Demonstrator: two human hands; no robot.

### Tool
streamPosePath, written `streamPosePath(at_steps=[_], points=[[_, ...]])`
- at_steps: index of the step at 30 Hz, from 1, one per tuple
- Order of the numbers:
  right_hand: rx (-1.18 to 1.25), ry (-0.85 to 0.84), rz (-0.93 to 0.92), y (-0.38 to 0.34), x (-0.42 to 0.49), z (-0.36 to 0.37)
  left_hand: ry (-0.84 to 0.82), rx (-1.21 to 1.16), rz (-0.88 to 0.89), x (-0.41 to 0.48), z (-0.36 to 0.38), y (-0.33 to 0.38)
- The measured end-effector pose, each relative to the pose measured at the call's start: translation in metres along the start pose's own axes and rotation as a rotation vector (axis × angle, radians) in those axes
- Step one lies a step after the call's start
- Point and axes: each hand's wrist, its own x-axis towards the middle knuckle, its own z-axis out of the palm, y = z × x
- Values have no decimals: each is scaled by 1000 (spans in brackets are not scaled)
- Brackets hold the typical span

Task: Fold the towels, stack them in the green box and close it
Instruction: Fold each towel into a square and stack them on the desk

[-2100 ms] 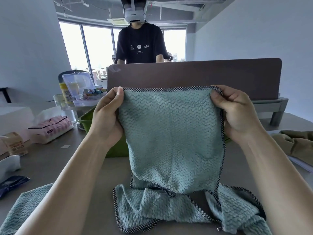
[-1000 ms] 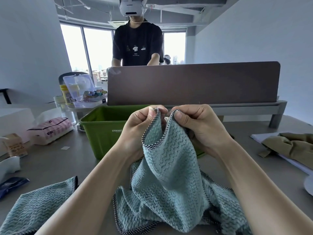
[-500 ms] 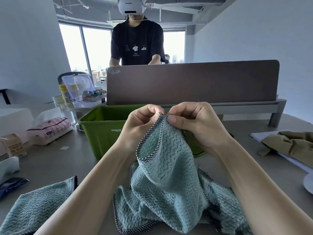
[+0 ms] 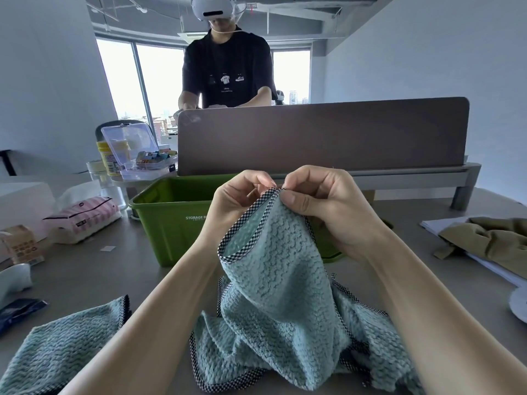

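Tabletop [image 4: 114, 269] shows grey beside our teal checker-edged towel [image 4: 279, 295], before the green plastic box [image 4: 171, 223]. Our left hand [image 4: 236, 203] and right hand [image 4: 328, 206] pinch the towel's raised hem.

The towel [image 4: 279, 295] is soft, fluffy cloth with a wavy nap, edged in flat woven checked tape. Over on the left, the second towel [image 4: 62, 346] looks like the same stuff, a bit rougher. The green box [image 4: 171, 223] is smooth plastic with a slight sheen. The table [image 4: 114, 269] is matt and smooth, the tissue pack [image 4: 82, 215] has shiny plastic wrap, and the case [image 4: 128, 141] is clear glossy plastic.
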Motion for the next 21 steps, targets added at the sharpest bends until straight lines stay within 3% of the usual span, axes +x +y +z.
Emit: streamPosePath(at_steps=[7, 11, 17, 21], points=[[-41, 154, -53, -5, 1, -6, 69, 65, -38, -1, 1, 6], [-111, 339, -112, -5, 5, -13, 228, 100, -82, -2, 7, 20], [-200, 478, -178, -6, 5, -19, 64, 692, -2, -3, -5, 33], [-223, 464, -184, -6, 5, -21, 181, 812, -4, -3, -3, 37]])
